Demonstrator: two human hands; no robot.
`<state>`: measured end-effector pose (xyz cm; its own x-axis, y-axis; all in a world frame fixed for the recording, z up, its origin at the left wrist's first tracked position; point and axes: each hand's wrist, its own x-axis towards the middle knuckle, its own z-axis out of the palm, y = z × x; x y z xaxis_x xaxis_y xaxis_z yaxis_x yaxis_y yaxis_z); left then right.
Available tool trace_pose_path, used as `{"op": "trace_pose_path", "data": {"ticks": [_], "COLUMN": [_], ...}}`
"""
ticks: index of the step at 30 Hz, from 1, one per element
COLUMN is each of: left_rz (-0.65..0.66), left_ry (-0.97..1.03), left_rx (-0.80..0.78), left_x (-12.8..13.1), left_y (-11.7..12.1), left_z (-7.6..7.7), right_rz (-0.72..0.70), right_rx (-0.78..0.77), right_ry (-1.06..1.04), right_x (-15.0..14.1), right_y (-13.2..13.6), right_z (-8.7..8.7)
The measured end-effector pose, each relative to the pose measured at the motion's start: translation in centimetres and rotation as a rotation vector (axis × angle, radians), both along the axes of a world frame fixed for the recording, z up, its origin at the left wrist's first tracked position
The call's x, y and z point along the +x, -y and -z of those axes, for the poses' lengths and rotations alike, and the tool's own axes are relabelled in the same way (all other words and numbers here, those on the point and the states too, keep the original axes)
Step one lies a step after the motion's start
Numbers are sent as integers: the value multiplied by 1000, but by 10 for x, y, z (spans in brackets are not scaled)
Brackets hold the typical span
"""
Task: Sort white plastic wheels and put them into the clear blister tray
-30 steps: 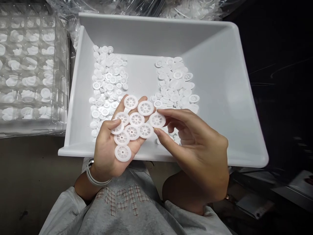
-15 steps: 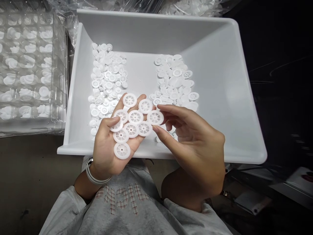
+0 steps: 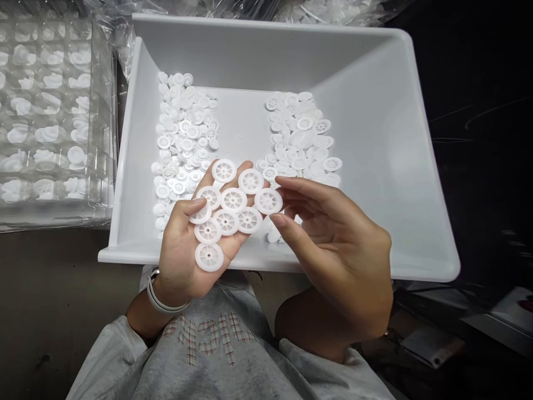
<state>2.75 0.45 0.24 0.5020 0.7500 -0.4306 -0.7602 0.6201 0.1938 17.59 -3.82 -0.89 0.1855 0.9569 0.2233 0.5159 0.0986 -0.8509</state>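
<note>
Several white plastic wheels [image 3: 234, 200] with spokes lie spread over the palm and fingers of my left hand [image 3: 183, 250]. Its thumb presses on one of them at the left side. To the right, my right hand [image 3: 333, 244] has thumb and index finger apart, the tips close to the edge of the outermost wheel [image 3: 268, 201]. No wheel is pinched in the right fingers. Both hands are over the front edge of a large white plastic bin [image 3: 362, 139].
Inside the bin lie a left heap of small white wheels [image 3: 187, 128] and a right heap of white wheels [image 3: 297, 133]. Clear compartment trays [image 3: 100, 166] with white parts stand at left. Plastic bags [image 3: 328, 12] lie behind. A phone-like device [image 3: 433, 344] sits at lower right.
My right hand has drawn slightly to the right, its fingertips backing off the outermost wheel. The wheels on my left palm keep their arrangement.
</note>
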Motion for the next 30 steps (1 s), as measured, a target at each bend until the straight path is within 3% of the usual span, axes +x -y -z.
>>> {"op": "trace_pose_path", "data": {"ticks": [30], "left_rz": [55], "left_ry": [128], "left_rx": [-32], "left_x": [-6], "left_y": [0], "left_z": [3], "right_rz": [-40], "right_rx": [2], "right_ry": [29], "right_x": [0], "right_y": [0], "right_z": [-2]}}
